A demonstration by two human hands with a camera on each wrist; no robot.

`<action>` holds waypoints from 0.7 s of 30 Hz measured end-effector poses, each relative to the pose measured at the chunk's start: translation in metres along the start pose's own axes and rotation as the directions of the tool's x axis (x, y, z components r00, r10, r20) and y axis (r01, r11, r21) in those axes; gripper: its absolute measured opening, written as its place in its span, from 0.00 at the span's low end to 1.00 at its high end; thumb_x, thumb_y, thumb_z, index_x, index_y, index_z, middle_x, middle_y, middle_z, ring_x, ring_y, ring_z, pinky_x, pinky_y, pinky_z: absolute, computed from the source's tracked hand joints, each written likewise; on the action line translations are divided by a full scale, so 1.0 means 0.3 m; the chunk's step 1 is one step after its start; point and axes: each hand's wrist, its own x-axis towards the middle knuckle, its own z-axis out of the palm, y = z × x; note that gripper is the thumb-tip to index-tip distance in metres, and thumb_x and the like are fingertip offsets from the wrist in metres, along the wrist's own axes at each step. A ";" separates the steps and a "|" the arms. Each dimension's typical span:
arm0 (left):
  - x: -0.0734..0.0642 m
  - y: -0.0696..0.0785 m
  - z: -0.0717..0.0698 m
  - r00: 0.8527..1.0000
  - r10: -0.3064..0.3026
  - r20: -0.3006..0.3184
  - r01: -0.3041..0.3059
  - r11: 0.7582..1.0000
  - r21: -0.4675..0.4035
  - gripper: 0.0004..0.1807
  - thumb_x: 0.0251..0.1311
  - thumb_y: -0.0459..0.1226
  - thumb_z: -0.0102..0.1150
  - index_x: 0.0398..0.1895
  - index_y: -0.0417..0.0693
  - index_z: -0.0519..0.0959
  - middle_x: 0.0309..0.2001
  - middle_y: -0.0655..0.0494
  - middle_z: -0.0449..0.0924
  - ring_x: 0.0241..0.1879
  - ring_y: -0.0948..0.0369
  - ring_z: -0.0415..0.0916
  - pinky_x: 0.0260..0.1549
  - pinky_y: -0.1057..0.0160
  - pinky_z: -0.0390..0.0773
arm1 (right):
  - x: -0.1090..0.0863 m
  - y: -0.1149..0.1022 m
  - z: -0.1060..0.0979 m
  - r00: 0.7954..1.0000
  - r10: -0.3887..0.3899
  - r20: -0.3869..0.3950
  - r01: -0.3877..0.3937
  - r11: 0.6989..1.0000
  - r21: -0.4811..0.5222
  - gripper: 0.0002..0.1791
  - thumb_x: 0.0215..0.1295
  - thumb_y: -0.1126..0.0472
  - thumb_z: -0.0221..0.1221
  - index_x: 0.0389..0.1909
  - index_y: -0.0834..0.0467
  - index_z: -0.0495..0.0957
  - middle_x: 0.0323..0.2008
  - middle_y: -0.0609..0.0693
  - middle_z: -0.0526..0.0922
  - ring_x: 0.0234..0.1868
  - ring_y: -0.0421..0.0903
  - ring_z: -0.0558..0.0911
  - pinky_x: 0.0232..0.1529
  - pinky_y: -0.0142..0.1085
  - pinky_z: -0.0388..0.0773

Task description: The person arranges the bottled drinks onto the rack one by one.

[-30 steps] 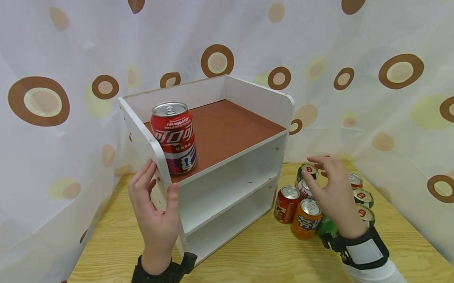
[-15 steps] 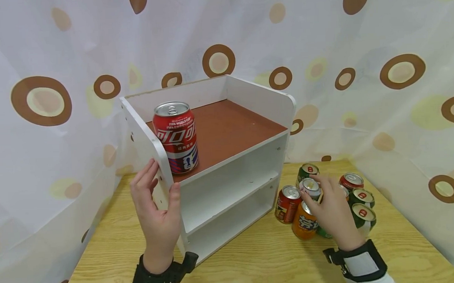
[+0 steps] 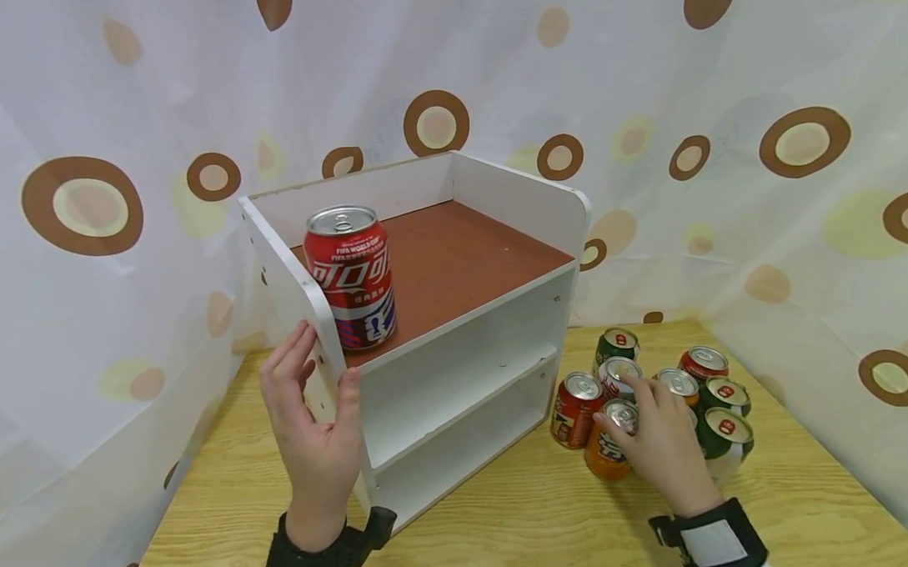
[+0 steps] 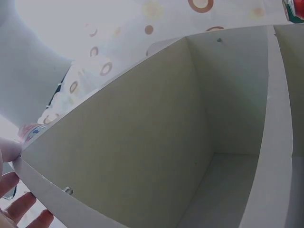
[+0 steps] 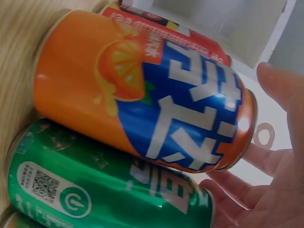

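Note:
My left hand (image 3: 313, 439) is at the near left corner of a white shelf unit (image 3: 521, 185), fingertips right at its side panel and thumb in front. In the left wrist view, the fingers (image 4: 21, 206) lie along the panel's edge. A red Coca-Cola can (image 3: 349, 279) stands upright on the brown top board near that corner. My right hand (image 3: 662, 443) hovers low over an orange Fanta can (image 5: 80, 66), thumb (image 5: 280, 83) and fingers spread around its lid end. A green can (image 5: 109, 180) stands beside it, close to the fingertips.
Several more cans crowd around the right hand on the wooden table (image 3: 492, 516): a red can (image 3: 576, 408) at left, a white-topped can (image 3: 619, 376), and dark green cans (image 3: 727, 437) at right. Patterned cloth (image 3: 798, 246) hangs behind.
My right hand has come down and slightly left, from above the can group to the top of the orange Fanta can. My left hand stays at the shelf corner.

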 end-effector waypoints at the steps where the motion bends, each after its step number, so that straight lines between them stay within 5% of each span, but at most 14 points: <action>1: 0.000 0.000 0.000 1.000 0.007 -0.002 -0.007 1.000 0.000 0.27 0.71 0.37 0.61 0.68 0.33 0.68 0.68 0.36 0.68 0.68 0.59 0.65 0.61 0.63 0.69 | -0.003 0.002 0.004 1.000 -0.009 -0.007 0.009 1.000 -0.006 0.40 0.59 0.52 0.74 0.66 0.67 0.70 0.56 0.76 0.72 0.56 0.77 0.70 0.55 0.72 0.66; 11: -0.001 0.002 -0.001 1.000 -0.006 0.003 0.006 1.000 0.000 0.27 0.71 0.36 0.61 0.68 0.32 0.68 0.67 0.37 0.68 0.68 0.60 0.64 0.61 0.62 0.69 | -0.024 0.026 0.049 0.996 -0.060 -0.067 0.056 0.997 -0.056 0.38 0.55 0.50 0.76 0.58 0.69 0.74 0.53 0.74 0.76 0.52 0.74 0.74 0.50 0.69 0.70; 21: 0.001 0.005 0.003 1.000 0.009 -0.005 -0.009 1.000 -0.004 0.27 0.70 0.35 0.61 0.68 0.32 0.69 0.67 0.35 0.68 0.68 0.60 0.65 0.61 0.63 0.69 | -0.029 0.027 0.079 0.995 -0.063 -0.076 0.053 0.991 -0.124 0.41 0.52 0.45 0.77 0.60 0.67 0.75 0.51 0.68 0.79 0.48 0.68 0.77 0.46 0.66 0.71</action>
